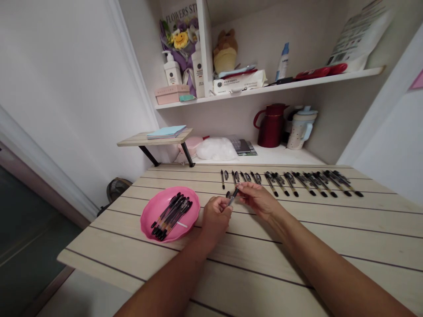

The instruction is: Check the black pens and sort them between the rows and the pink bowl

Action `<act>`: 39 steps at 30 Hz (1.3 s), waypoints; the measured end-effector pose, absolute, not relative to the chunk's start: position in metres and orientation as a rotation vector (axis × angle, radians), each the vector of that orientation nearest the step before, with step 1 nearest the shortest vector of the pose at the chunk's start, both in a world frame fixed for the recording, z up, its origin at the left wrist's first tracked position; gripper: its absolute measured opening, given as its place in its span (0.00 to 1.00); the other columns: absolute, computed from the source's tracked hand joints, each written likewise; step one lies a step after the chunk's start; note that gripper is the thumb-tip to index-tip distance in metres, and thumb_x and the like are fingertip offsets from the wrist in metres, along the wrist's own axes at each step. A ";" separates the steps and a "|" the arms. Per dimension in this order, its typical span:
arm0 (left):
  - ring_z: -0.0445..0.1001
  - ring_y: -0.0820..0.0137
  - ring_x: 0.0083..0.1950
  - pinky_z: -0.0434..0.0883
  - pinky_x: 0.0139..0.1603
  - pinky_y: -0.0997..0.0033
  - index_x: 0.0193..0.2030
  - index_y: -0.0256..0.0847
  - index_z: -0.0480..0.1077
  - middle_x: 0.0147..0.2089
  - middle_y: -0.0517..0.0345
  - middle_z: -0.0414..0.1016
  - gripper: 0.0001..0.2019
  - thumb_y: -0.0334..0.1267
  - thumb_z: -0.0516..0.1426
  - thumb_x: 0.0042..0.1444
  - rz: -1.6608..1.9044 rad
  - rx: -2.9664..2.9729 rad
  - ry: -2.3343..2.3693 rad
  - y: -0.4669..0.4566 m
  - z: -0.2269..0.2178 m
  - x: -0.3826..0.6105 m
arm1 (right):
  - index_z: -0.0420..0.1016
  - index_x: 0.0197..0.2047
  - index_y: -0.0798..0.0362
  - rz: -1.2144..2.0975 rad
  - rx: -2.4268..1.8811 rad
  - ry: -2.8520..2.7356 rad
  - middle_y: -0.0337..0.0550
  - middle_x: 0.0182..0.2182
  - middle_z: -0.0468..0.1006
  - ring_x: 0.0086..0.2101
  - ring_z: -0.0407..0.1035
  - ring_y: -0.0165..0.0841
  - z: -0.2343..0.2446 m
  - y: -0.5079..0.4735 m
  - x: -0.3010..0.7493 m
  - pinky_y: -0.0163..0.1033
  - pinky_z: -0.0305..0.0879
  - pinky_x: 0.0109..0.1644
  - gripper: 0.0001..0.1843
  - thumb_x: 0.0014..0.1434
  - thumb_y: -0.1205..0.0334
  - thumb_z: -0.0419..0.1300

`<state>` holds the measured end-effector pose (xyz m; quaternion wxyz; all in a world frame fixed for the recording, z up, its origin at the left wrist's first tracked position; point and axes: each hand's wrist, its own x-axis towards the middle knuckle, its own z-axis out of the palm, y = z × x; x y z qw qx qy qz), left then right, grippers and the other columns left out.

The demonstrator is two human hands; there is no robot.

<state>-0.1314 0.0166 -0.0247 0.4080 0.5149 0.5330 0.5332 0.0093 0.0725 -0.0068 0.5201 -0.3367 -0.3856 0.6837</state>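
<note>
My left hand (216, 215) is closed around the barrel of a dark gel pen (233, 196), which points up and away from me. The fingers of my right hand (257, 198) pinch at the pen's upper end; whether a small part sits between them is hard to see. A black pen cap (228, 194) shows just beyond my left fingers. On the left, a pink scalloped plate (147, 220) holds several capped black pens (173, 215) and a small white stick (182, 224). Behind my hands runs a row of pens and separate caps (284, 182) along the table's back.
The slatted wooden table (280, 273) meets a white shelf unit. A small raised stand (132, 140) with papers (167, 131) is at back left. A red jug (271, 127), a lidded cup (300, 130) and a white plastic bag (216, 149) stand behind the table.
</note>
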 end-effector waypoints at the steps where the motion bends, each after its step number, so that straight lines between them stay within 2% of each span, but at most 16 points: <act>1: 0.61 0.79 0.19 0.58 0.18 0.81 0.31 0.39 0.69 0.21 0.65 0.63 0.06 0.35 0.57 0.43 1.349 1.306 1.346 0.017 -0.025 -0.132 | 0.72 0.25 0.55 1.635 -0.815 -0.920 0.37 0.19 0.72 0.21 0.66 0.24 -0.007 0.073 0.009 0.26 0.62 0.21 0.10 0.40 0.63 0.69; 3: 0.61 0.79 0.19 0.59 0.18 0.81 0.31 0.39 0.68 0.21 0.65 0.62 0.06 0.35 0.57 0.43 1.358 1.311 1.347 0.017 -0.024 -0.131 | 0.72 0.24 0.55 1.648 -0.811 -0.906 0.37 0.20 0.72 0.22 0.66 0.24 -0.008 0.073 0.009 0.26 0.63 0.21 0.10 0.41 0.61 0.69; 7: 0.60 0.79 0.17 0.58 0.16 0.80 0.32 0.38 0.67 0.21 0.66 0.61 0.07 0.35 0.56 0.44 1.343 1.293 1.350 0.016 -0.022 -0.130 | 0.75 0.32 0.54 1.683 -0.777 -0.912 0.39 0.25 0.75 0.24 0.68 0.25 -0.006 0.072 0.009 0.28 0.65 0.23 0.13 0.42 0.59 0.68; 11: 0.60 0.80 0.17 0.57 0.16 0.81 0.31 0.38 0.67 0.21 0.67 0.62 0.06 0.35 0.56 0.44 1.330 1.287 1.349 0.015 -0.022 -0.129 | 0.74 0.29 0.55 1.637 -0.787 -0.967 0.38 0.22 0.73 0.22 0.66 0.24 -0.007 0.071 0.009 0.28 0.63 0.22 0.12 0.40 0.61 0.69; 16: 0.58 0.81 0.16 0.58 0.16 0.82 0.33 0.38 0.65 0.20 0.67 0.61 0.08 0.38 0.54 0.46 1.455 1.220 1.286 0.015 -0.013 -0.133 | 0.71 0.30 0.52 1.529 -0.911 -1.067 0.39 0.26 0.76 0.25 0.68 0.28 -0.008 0.076 0.007 0.31 0.62 0.24 0.13 0.43 0.53 0.65; 18: 0.59 0.81 0.16 0.59 0.17 0.82 0.35 0.38 0.63 0.20 0.68 0.61 0.09 0.39 0.54 0.46 1.556 1.139 1.262 0.015 -0.008 -0.134 | 0.70 0.27 0.52 1.315 -1.114 -1.257 0.41 0.24 0.76 0.24 0.68 0.29 -0.008 0.081 0.002 0.33 0.60 0.24 0.13 0.46 0.51 0.62; 21: 0.59 0.81 0.16 0.60 0.18 0.82 0.36 0.39 0.62 0.20 0.69 0.61 0.11 0.40 0.54 0.47 1.633 1.067 1.228 0.015 -0.006 -0.136 | 0.69 0.24 0.53 0.774 -1.454 -1.679 0.45 0.24 0.76 0.27 0.69 0.34 -0.008 0.087 -0.013 0.35 0.59 0.29 0.12 0.47 0.51 0.60; 23: 0.58 0.81 0.16 0.60 0.18 0.82 0.36 0.39 0.61 0.19 0.69 0.61 0.10 0.41 0.54 0.47 1.628 1.067 1.198 0.016 -0.007 -0.136 | 0.71 0.30 0.53 0.472 -1.631 -1.883 0.49 0.28 0.77 0.32 0.70 0.38 -0.010 0.088 -0.026 0.36 0.59 0.32 0.12 0.46 0.53 0.61; 26: 0.57 0.82 0.16 0.58 0.17 0.82 0.35 0.39 0.61 0.19 0.69 0.60 0.09 0.40 0.53 0.48 1.584 1.087 1.175 0.015 -0.009 -0.136 | 0.71 0.37 0.55 0.323 -1.782 -2.022 0.54 0.30 0.77 0.33 0.71 0.39 -0.016 0.086 -0.040 0.37 0.58 0.32 0.12 0.46 0.61 0.60; 28: 0.57 0.82 0.16 0.56 0.17 0.83 0.35 0.39 0.61 0.20 0.69 0.60 0.08 0.39 0.53 0.49 1.549 1.092 1.183 0.015 -0.011 -0.136 | 0.72 0.33 0.55 0.352 -1.797 -2.035 0.53 0.29 0.77 0.32 0.71 0.38 -0.021 0.086 -0.040 0.37 0.56 0.30 0.08 0.45 0.66 0.59; 30: 0.56 0.83 0.15 0.55 0.16 0.83 0.35 0.39 0.61 0.22 0.69 0.62 0.08 0.39 0.52 0.49 1.513 1.095 1.202 0.016 -0.014 -0.136 | 0.71 0.25 0.54 0.486 -1.714 -1.971 0.48 0.25 0.76 0.29 0.69 0.35 -0.023 0.087 -0.031 0.35 0.55 0.28 0.02 0.43 0.66 0.59; 33: 0.56 0.83 0.15 0.53 0.16 0.82 0.34 0.39 0.62 0.23 0.68 0.63 0.08 0.39 0.52 0.49 1.450 1.122 1.209 0.017 -0.021 -0.133 | 0.66 0.19 0.52 0.909 -1.390 -1.644 0.37 0.15 0.68 0.20 0.62 0.29 -0.018 0.092 -0.009 0.33 0.52 0.23 0.09 0.43 0.59 0.61; 36: 0.53 0.82 0.15 0.52 0.16 0.82 0.33 0.39 0.64 0.21 0.67 0.63 0.07 0.39 0.52 0.50 1.369 1.172 1.203 0.019 -0.028 -0.130 | 0.68 0.25 0.52 1.218 -1.018 -1.180 0.32 0.16 0.65 0.17 0.57 0.24 -0.006 0.094 0.010 0.31 0.49 0.19 0.12 0.40 0.55 0.64; 39: 0.53 0.81 0.16 0.52 0.17 0.81 0.32 0.39 0.65 0.21 0.66 0.64 0.06 0.38 0.52 0.50 1.334 1.213 1.220 0.020 -0.033 -0.128 | 0.70 0.33 0.51 1.288 -0.821 -0.977 0.32 0.20 0.67 0.18 0.59 0.23 0.006 0.093 0.017 0.30 0.52 0.19 0.18 0.37 0.58 0.67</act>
